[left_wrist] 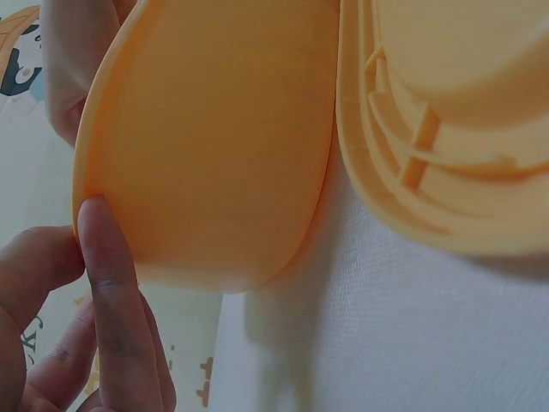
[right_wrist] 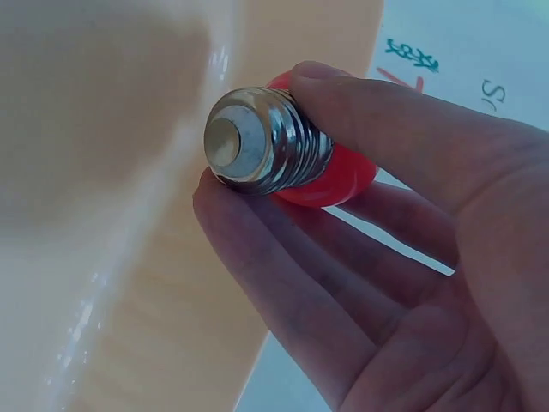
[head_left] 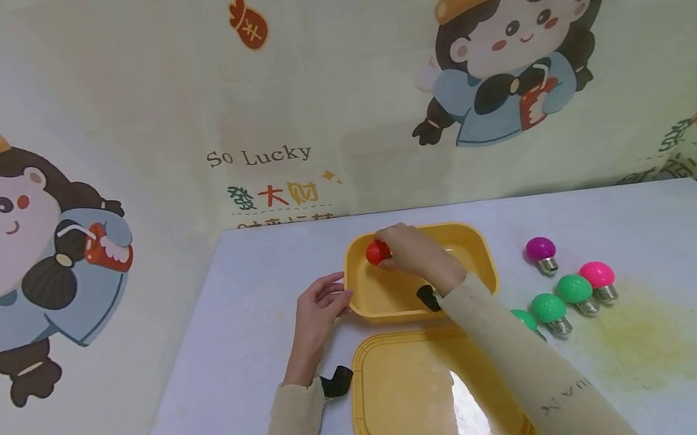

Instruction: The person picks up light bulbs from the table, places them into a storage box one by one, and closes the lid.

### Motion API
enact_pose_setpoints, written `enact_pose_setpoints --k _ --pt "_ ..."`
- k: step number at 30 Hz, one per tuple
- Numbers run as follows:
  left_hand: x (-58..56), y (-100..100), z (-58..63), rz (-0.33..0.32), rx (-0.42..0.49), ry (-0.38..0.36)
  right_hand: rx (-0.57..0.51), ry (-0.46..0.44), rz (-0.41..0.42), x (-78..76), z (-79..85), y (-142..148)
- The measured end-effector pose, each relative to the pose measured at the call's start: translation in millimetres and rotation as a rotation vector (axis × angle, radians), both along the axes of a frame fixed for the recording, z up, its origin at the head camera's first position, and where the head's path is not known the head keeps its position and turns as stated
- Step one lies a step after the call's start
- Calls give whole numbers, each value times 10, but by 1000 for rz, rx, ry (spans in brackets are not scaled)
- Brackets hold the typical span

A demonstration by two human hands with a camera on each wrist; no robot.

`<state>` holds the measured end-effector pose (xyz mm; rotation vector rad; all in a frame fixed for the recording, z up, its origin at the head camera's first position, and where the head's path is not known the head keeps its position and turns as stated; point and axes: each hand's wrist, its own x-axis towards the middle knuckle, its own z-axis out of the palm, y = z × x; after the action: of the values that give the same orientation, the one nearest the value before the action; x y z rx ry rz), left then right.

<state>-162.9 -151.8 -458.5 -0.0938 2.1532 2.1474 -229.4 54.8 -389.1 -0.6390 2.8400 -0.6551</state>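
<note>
My right hand [head_left: 415, 249] pinches a red light bulb [head_left: 376, 252] over the left part of a yellow plastic box [head_left: 360, 304]. In the right wrist view, thumb and fingers grip the bulb around its silver screw base [right_wrist: 292, 142], whose end faces the camera. At the box's left side, my left hand [head_left: 320, 313] holds the rim between thumb and finger. The left wrist view shows those fingertips against the rim and outer wall [left_wrist: 223, 154]. Part of the box's inside is hidden behind my right hand and sleeve.
A yellow lid [head_left: 431, 390] lies on the white table in front of the box, partly under my right sleeve. On the right lie a purple bulb [head_left: 541, 249], a pink bulb [head_left: 597, 274] and green bulbs [head_left: 548, 307], one partly hidden. A printed cloth hangs behind.
</note>
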Motion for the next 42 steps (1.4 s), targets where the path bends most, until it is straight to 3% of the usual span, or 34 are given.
enact_pose_setpoints --k 18,30,42 --pt "13 10 -6 2 -19 2 13 -126 -30 -77 -70 -76" --pt "16 7 -17 -7 0 23 23 -145 -30 -131 -200 -125" --pt "-1 3 26 -16 18 8 17 -126 -6 -140 -208 -149"
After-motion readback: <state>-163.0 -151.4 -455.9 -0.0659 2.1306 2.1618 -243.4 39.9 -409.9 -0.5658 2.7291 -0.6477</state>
